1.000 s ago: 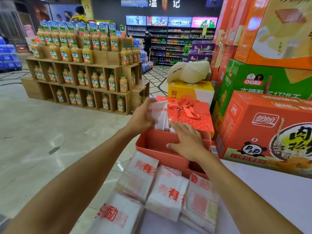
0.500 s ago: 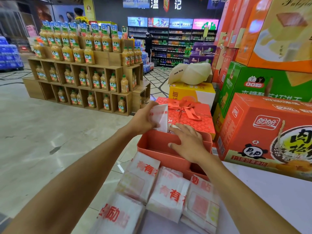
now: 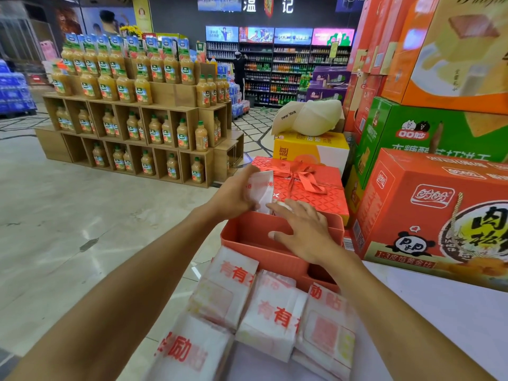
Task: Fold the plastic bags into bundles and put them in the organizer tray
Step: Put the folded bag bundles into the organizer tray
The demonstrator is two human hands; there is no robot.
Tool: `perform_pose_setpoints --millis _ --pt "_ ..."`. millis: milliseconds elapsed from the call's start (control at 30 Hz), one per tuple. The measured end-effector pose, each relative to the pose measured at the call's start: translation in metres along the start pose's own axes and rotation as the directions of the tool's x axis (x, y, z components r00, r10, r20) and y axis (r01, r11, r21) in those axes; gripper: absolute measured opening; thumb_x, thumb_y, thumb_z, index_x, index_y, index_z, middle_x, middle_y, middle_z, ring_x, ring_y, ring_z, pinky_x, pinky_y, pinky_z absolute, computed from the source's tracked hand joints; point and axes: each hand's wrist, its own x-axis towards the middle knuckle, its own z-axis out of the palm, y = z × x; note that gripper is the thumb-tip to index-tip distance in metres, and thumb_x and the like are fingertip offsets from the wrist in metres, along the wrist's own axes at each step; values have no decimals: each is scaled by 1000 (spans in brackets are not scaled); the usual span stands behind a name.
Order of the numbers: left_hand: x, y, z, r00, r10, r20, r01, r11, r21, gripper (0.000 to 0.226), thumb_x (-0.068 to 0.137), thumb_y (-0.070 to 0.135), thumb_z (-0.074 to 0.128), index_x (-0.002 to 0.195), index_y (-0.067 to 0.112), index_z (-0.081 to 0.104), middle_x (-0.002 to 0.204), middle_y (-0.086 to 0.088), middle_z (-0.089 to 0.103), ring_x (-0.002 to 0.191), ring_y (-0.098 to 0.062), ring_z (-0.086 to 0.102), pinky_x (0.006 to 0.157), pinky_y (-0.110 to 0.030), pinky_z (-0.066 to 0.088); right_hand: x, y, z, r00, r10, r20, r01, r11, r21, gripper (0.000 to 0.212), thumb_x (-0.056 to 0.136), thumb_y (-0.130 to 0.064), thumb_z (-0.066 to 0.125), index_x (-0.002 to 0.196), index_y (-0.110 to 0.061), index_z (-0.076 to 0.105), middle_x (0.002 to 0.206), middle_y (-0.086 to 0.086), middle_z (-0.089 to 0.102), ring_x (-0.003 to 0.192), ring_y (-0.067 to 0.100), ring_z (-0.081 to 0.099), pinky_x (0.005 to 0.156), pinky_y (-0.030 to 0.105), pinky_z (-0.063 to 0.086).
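At the organizer tray (image 3: 255,255), left hand (image 3: 233,196) fingers clasp a folded bag (image 3: 263,188) while right hand (image 3: 305,232) fingers lie spread.

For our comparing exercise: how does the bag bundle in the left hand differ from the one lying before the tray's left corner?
The held bundle stands upright at the far end of the organizer tray; the lying bundle lies flat in front of it. The left hand grips the held bundle; no hand touches the lying bundle. Both are white plastic with red print.
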Motion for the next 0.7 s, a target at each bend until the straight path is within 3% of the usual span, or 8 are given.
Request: perform_pose_setpoints --millis 133,233,300,400,500,600,700 --pt "1 1 1 1000 -1 22 1 1000 27 76 74 4 84 133 27 41 112 2 58 102 -22 59 78 -36 54 3 1 2 1000 5 -3 -5 1000 -23 58 92 -64 54 146 -54 35 167 -7 16 153 21 4 121 49 8" --pt "2 -6 -1 999 -42 -9 41 996 -81 61 81 1 77 133 22 52 114 0 61 103 -16 62 79 -26 54 4 1 2 1000 6 -3 -6 999 -33 57 92 -62 55 145 -53 37 166 -8 17 152 21 6 120 49 10" --pt "3 -11 -3 996 -75 -55 66 987 -149 53 84 -1 73 132 19 60 119 0 64 108 -14 62 87 -30 56 3 1 2 1000 7 -7 -7 999 -31 58 93 -61 55 146 -53 35 166 -8 17 152 21 6 120 48 10" --pt "1 -16 -3 994 -95 -52 89 990 -107 46 87 2 72 129 17 65 120 -1 68 110 -17 63 95 -40 55 2 0 1 999 31 -25 -31 999 16 76 93 -60 56 156 -48 15 167 -6 18 154 20 7 121 47 11" --pt "-1 -16 0 998 -58 25 60 996 -67 36 87 2 69 118 20 69 112 2 69 105 -16 64 89 -39 55 0 -1 0 995 92 -27 -90 993 71 95 93 -59 57 160 -38 -8 168 -2 18 155 19 7 122 45 10" --pt "-4 -11 0 994 -87 74 95 989 -117 24 96 12 64 115 26 66 112 3 67 104 -12 62 85 -31 51 0 -1 0 995 99 -24 -97 993 62 97 93 -58 57 160 -35 -9 168 0 18 155 19 7 122 45 10" --pt "-6 -11 1 995 -94 -20 91 987 -130 12 100 22 61 111 22 65 109 3 64 102 -13 59 83 -33 49 1 -1 0 995 89 -40 -86 994 67 95 94 -57 57 161 -34 -5 167 0 20 155 19 8 123 45 10"
